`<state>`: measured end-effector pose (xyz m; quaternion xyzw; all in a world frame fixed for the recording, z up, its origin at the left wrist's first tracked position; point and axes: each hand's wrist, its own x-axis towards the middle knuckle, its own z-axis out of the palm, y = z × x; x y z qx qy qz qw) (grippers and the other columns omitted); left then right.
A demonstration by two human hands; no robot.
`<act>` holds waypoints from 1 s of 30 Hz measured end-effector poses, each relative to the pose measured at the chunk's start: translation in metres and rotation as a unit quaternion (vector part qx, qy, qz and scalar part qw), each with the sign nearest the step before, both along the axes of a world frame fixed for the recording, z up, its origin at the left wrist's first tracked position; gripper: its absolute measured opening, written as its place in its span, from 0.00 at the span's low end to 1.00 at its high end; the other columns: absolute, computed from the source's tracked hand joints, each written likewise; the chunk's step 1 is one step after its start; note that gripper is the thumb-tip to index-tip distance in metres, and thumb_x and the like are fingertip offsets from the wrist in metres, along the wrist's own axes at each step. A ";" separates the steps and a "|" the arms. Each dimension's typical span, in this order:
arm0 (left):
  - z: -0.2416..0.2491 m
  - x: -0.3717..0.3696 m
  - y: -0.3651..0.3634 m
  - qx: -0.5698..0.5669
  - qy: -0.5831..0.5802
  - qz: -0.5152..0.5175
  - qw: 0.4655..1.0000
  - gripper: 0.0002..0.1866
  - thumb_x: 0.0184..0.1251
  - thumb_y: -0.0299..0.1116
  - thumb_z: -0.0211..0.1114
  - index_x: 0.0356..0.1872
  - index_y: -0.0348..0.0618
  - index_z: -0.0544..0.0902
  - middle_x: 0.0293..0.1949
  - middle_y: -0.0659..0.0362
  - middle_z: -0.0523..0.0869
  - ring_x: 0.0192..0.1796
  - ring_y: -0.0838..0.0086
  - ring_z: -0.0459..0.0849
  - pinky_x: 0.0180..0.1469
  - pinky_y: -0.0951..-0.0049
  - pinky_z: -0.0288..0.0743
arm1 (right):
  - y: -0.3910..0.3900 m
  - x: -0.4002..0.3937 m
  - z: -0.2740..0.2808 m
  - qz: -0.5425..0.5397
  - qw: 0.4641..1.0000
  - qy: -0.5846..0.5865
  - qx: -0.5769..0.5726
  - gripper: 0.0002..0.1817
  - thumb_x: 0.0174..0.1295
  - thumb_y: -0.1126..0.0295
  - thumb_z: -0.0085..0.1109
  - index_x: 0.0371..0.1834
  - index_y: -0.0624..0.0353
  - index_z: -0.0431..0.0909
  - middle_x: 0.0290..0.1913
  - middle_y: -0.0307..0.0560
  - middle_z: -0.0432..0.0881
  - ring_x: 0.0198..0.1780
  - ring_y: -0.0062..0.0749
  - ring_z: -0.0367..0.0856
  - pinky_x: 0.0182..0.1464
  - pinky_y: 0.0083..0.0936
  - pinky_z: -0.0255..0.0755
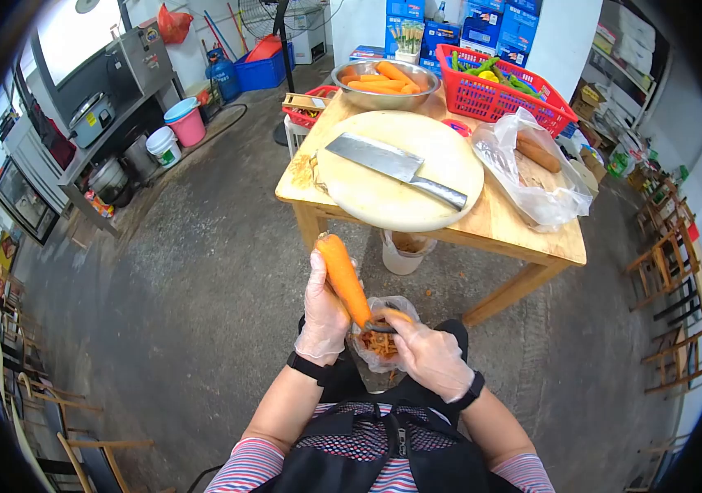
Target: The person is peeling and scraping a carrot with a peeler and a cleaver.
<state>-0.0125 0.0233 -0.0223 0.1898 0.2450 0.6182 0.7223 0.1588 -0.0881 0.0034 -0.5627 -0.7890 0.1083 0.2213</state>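
An orange carrot is gripped in my gloved left hand, fingers wrapped round it, its thick end up and its lower tip slanting toward my right hand. My gloved right hand is closed on a peeler, whose dark head is at the carrot's lower tip. Part of the peeler is hidden by the fingers. Below both hands, between my knees, a bin lined with a clear bag holds orange peelings.
A wooden table carries a round cutting board with a cleaver, a metal bowl of carrots, a red basket of peppers and a plastic bag. A white bucket stands under the table edge.
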 end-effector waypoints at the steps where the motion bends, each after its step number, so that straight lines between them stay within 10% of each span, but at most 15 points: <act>1: -0.002 -0.002 0.003 -0.004 -0.025 -0.007 1.000 0.28 0.75 0.61 0.50 0.55 0.45 0.76 0.36 0.59 0.80 0.35 0.71 0.79 0.39 0.68 0.76 | -0.003 0.008 0.000 0.001 1.000 0.000 -0.001 0.21 0.68 0.64 0.52 0.65 0.49 0.72 0.31 0.52 0.85 0.30 0.46 0.85 0.31 0.40 0.79; 15: 0.002 0.014 -0.026 0.040 -0.046 -0.163 0.985 0.28 0.76 0.61 0.47 0.56 0.47 0.75 0.41 0.56 0.82 0.38 0.65 0.82 0.41 0.62 0.80 | 0.045 -0.010 0.045 -0.031 0.968 0.250 -0.015 0.23 0.71 0.67 0.49 0.69 0.55 0.70 0.39 0.62 0.85 0.41 0.57 0.84 0.43 0.45 0.77; 19: 0.013 0.017 -0.031 0.034 -0.008 -0.083 0.996 0.26 0.79 0.57 0.45 0.57 0.45 0.74 0.44 0.56 0.83 0.46 0.68 0.82 0.52 0.65 0.78 | 0.042 -0.019 0.043 -0.037 0.974 0.223 0.013 0.23 0.70 0.68 0.50 0.68 0.56 0.70 0.38 0.60 0.85 0.40 0.57 0.84 0.42 0.45 0.77; 30: 0.009 0.006 -0.004 0.044 0.005 -0.023 0.999 0.27 0.78 0.58 0.46 0.56 0.43 0.74 0.38 0.57 0.80 0.38 0.70 0.78 0.43 0.68 0.76 | -0.002 -0.013 -0.003 -0.018 0.993 0.109 0.038 0.21 0.68 0.65 0.54 0.64 0.50 0.74 0.36 0.55 0.84 0.36 0.53 0.84 0.39 0.43 0.79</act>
